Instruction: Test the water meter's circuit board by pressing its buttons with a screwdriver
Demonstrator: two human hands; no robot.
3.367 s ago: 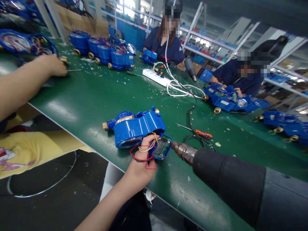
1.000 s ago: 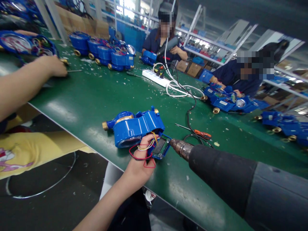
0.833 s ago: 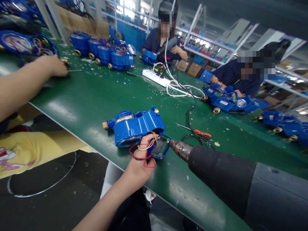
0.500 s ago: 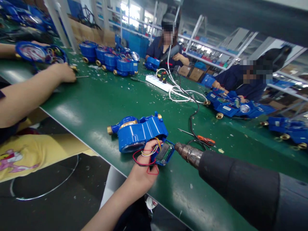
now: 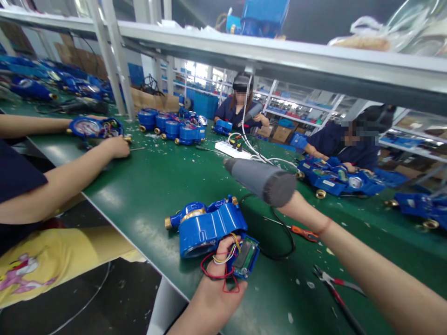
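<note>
My left hand (image 5: 223,284) is closed around a small circuit board in a blue housing (image 5: 245,257), near the table's front edge. Red, yellow and white wires (image 5: 228,256) loop over its thumb. Just behind the board, a blue water meter (image 5: 209,228) with brass ends lies on its side. My right hand (image 5: 292,204) grips a grey heat gun (image 5: 260,179), raised above the table beyond the meter. The gun's body hides most of the fingers, and its dark nozzle points left, away from the board.
An orange-handled screwdriver (image 5: 303,233) and red-handled pliers (image 5: 333,284) lie to the right. A white power strip (image 5: 230,150) with cables sits farther back. At left, a co-worker's hand (image 5: 118,147) works on another meter (image 5: 94,126). A shelf (image 5: 209,44) crosses overhead.
The heat gun has swung from beside the circuit board at right to up and left, behind the meter. My left hand still holds the board. The view has tilted upward, showing the shelf.
</note>
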